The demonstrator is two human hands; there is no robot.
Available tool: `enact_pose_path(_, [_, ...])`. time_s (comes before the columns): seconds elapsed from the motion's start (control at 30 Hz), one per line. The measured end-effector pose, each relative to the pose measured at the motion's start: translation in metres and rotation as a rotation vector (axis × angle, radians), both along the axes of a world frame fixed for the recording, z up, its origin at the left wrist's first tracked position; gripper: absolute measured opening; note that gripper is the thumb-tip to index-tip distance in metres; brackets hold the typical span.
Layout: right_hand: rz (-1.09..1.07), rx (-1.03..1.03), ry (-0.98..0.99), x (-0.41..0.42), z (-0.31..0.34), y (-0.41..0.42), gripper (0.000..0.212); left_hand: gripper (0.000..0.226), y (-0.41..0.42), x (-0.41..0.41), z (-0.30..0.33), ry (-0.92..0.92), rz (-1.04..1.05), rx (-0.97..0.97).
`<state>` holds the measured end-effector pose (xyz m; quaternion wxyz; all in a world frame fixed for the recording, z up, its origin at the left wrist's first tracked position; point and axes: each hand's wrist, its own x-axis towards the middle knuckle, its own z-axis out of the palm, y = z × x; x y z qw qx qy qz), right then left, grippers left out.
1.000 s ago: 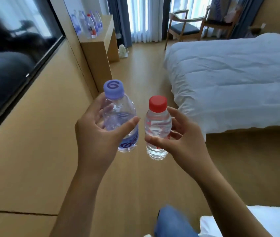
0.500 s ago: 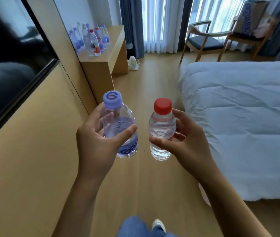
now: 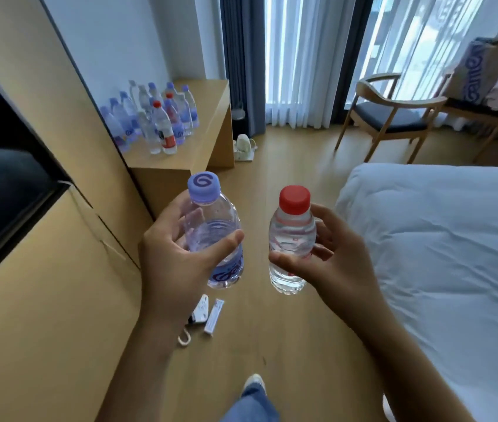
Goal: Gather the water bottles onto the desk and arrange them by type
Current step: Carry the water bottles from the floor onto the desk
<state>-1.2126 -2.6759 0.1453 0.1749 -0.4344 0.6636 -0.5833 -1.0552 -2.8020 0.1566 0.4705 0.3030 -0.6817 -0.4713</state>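
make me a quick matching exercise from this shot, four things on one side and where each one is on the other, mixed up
Things:
1. purple-capped bottle
2. red-capped bottle
3. cluster of bottles
4. printed bag

Places:
A. on the far wooden chair
B. in the left hand
C. on the desk
D. in the right hand

Pairs: 1-B, 2-D, 3-C, 4-A
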Motion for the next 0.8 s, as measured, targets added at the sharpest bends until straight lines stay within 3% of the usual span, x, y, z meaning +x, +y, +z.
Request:
enact_pose_path(0.47, [0.147, 0.073, -0.036, -0.200, -0.014, -0.276, 0.063, 0.055, -0.259, -0.182, -0.021, -0.042, 0.157, 0.039])
enact_pose_path(0.8, [0.390, 0.136, 0.033, -0.334, -0.013, -0.482, 0.066, 0.058, -0.406, -0.285, -0.042, -0.058, 0.483, 0.113])
